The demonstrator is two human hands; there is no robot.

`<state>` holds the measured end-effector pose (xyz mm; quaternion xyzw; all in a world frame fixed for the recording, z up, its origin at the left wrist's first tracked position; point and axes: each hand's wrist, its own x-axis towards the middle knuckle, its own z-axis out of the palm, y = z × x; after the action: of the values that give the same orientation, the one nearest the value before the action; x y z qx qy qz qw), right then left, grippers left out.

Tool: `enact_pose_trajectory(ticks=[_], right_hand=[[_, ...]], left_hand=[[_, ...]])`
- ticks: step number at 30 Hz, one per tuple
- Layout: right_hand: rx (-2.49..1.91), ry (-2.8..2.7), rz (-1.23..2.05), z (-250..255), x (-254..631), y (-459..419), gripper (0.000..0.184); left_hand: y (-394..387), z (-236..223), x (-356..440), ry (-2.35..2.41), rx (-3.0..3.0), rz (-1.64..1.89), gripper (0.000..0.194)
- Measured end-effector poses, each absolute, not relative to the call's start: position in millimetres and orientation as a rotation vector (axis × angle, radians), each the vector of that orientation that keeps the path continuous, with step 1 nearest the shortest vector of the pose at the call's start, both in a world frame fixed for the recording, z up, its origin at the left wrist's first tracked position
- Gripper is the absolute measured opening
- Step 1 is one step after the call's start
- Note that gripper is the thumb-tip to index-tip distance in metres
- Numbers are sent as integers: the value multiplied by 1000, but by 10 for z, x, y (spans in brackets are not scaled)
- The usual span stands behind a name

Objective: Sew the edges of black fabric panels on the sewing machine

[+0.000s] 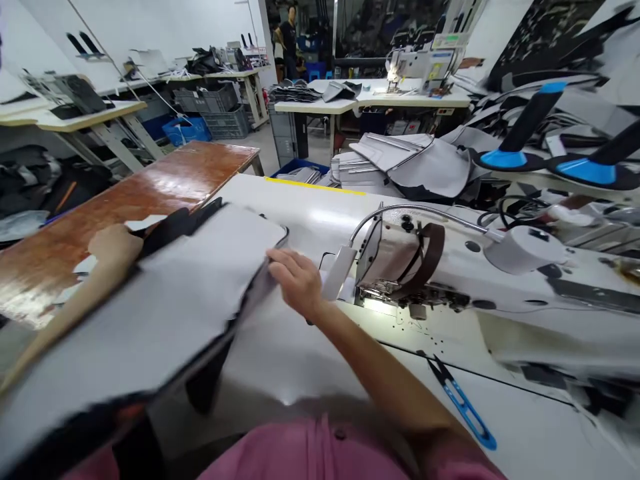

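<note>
Pink shirt (pixel 310 453) at the bottom of frame, right forearm running up from it to the right hand (pixel 295 280). Right hand is curled over the edge of a big grey panel (pixel 150 313), fingers clamped on it, dark backing showing along that edge. Panel is floppy, tilted, held up over the near left of a white sewing table (pixel 310 200), its far end reaching over a wood-top table (pixel 195 170). Left hand (pixel 115 247) appears to be the blurred tan shape on the far left of the panel; grip can't be confirmed. Hands well apart, panel between them. Right hand sits just left of a sewing machine head (pixel 405 260) with a brown strap (pixel 430 253) looped on it and a bent lamp arm (pixel 415 210) above. Blue-handled thread snips (pixel 463 407) lie on the table, near right, not touched. Yellow tape strip (pixel 315 186) runs along the table's far edge. Pile of grey panels (pixel 410 167) sits beyond it, right, with two black handles on blue bases (pixel 525 127) further right. Far back: second sewing machine (pixel 415 73) on a table, a person standing (pixel 287 40), grey crates (pixel 210 110) by the wall.
</note>
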<state>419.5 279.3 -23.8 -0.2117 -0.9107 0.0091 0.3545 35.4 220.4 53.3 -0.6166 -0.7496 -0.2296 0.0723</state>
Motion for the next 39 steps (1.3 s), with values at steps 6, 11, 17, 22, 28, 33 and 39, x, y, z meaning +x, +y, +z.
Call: enact_pose_trajectory(ticks=[6,11,17,22,28,33,39], right_hand=[[-662,-2415,-20,-471,4930,2700,32],[-143,-2696,-53,-279,5203,2039,28],[-357,-2814,-53,-402,5091,1900,12],[-712,-2687,-132,-563,5308,2062,16],[-789,-2595,-212,-732,5554,1876,17],[-977,-2485,-260,-851,5604,1849,27],[-1186,-2464,-274,-769,5639,2135,30]], left_hand=[[2451,810,466,-2451,-785,-499,32],[2717,1142,1334,-2243,-1233,-462,24],[2685,943,2571,-2190,-1834,-163,31],[2423,339,3351,-2217,-2370,207,21],[2224,-144,3865,-2251,-2528,14,48],[2357,-305,4055,-2350,-2512,-157,36],[2741,-389,4273,-2264,-2507,-505,15]])
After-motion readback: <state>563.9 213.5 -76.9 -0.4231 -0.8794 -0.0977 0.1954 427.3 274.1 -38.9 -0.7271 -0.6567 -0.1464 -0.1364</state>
